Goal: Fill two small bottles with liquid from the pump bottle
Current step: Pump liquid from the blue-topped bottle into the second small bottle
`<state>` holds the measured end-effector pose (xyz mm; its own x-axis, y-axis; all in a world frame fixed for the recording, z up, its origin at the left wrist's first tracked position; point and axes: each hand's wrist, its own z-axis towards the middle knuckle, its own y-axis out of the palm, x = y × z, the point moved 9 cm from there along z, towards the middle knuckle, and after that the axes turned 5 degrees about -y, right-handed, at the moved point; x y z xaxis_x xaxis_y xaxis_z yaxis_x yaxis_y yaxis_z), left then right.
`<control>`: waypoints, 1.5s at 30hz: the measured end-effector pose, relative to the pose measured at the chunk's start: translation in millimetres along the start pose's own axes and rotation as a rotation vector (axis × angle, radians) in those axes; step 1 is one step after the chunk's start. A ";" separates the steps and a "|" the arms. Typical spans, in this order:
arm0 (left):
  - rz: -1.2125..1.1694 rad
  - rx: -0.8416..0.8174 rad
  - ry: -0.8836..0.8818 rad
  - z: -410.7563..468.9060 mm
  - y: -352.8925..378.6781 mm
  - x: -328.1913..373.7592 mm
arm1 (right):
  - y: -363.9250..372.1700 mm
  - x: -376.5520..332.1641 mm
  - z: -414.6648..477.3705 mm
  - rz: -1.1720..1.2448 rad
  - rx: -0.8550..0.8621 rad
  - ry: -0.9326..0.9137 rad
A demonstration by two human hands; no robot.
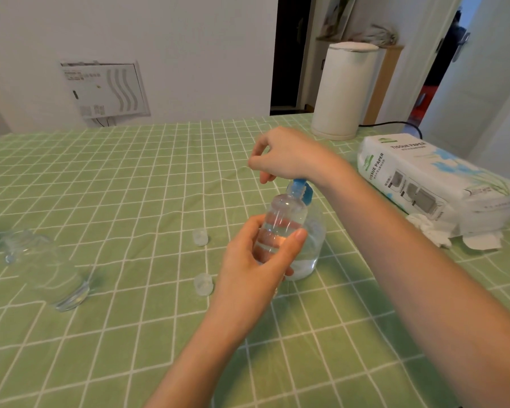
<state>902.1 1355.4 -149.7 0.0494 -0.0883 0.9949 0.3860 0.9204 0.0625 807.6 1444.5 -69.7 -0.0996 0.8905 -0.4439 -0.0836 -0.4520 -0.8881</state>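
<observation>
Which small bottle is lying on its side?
The far-left bottle, which nobody is touching. The held bottle is roughly upright in the left hand.
</observation>
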 end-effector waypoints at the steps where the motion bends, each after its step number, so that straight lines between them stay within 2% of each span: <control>1: 0.001 0.003 -0.002 0.1 -0.2 -0.4 | 1.8 2.0 -0.5 0.012 -0.004 0.007; 11: -0.022 -0.016 0.012 0.9 1.2 1.5 | -9.1 0.1 1.6 0.037 0.037 -0.003; 45: -0.010 -0.007 0.023 1.8 1.1 -2.1 | 0.8 -0.7 0.0 -0.012 -0.020 0.005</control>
<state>900.8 1357.2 -151.7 0.0661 -0.1065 0.9921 0.3927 0.9168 0.0723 807.6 1443.5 -70.1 -0.0942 0.8962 -0.4336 -0.0647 -0.4401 -0.8956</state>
